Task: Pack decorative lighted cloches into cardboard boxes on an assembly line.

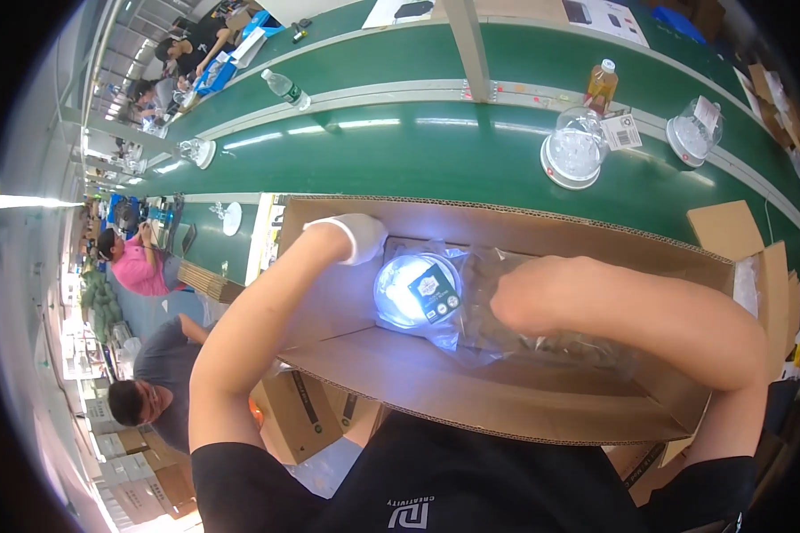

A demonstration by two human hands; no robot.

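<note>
A glowing, round clear dome (402, 300) is lying toward the left end of an open cardboard box (507, 400), at the centre of the frame, and it is showing a dark green label (436, 293). Clear plastic wrapping (476, 342) is crinkling around it and spreading rightward. The left hand (363, 238), wearing a white glove, is reaching into the box's upper left corner, just beside the dome; its fingers are hiding from view, so I cannot tell whether they are grasping anything. The right hand (529, 298) is reaching down over the wrapping, right of the dome; its fingers are not showing clearly, so their state I cannot tell either.

Beyond the box, a green tabletop (400, 147) is stretching across the upper frame. Two more clear domes on white bases are standing at upper right, near an amber bottle (601, 87); a clear bottle (286, 90) is tilting at upper left. A person in grey (169, 373) is bending at lower left, near closed cartons (298, 422).
</note>
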